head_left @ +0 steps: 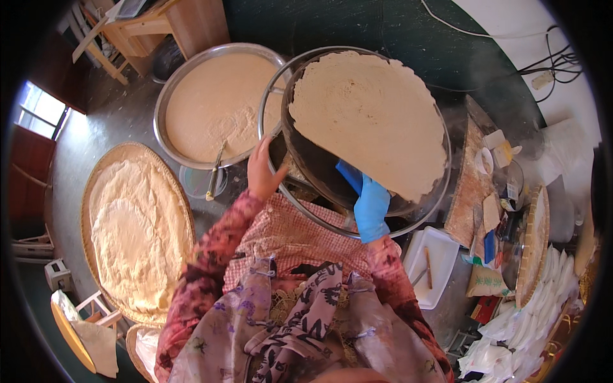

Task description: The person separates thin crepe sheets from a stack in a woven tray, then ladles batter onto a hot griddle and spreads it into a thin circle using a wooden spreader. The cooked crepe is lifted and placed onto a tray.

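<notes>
A large thin pancake (370, 115) covers most of a round dark griddle (313, 167), leaving its near left part bare. My right hand (372, 207), in a blue glove, grips a flat blue scraper (348, 175) at the pancake's near edge. How far the blade reaches under the edge I cannot tell. At the left side, my bare left hand (263, 171) has its fingers stretched out against the metal ring (261, 115) around the griddle, thumb apart. Close by, a wide metal basin (158, 115) holds pale batter, with a handled tool (215, 175) sticking out over its near rim.
A woven tray (87, 242) of pale folded sheets lies at left. On the right are a white plastic tray (440, 293) with a wooden-handled tool, a cluttered board (469, 172) and a pile of plastic bags (523, 325). A wooden table (198, 29) stands at the far left.
</notes>
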A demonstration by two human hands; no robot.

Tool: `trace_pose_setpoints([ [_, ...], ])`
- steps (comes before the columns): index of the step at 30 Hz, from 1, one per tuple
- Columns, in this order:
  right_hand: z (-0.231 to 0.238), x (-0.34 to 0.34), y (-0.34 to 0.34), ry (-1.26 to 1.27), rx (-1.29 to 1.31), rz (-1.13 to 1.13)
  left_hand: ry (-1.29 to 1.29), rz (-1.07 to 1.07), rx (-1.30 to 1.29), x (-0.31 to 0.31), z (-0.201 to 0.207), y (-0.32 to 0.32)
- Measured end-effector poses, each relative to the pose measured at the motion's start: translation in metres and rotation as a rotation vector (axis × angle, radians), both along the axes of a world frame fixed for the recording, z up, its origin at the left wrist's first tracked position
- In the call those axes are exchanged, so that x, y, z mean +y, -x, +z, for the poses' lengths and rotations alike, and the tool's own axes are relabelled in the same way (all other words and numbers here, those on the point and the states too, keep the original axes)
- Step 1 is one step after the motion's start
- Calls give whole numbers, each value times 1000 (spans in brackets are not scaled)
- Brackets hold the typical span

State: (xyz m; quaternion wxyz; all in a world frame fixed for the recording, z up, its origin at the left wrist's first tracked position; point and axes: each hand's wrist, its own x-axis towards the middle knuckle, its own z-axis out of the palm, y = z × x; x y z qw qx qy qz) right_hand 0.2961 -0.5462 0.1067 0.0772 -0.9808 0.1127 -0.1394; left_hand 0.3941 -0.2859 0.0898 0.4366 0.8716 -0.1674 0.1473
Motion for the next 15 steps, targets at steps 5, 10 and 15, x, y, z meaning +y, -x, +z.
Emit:
trace_pose_setpoints([
  [5, 35, 10, 26, 3, 8, 107, -377, -243, -192, -34, 24, -42],
  [10, 49, -11, 55, -88, 28, 129, -680, -570, -118, -103, 24, -56],
  [15, 49, -39, 116, -223, 28, -47, -783, -715, -122, -167, 47, -6],
])
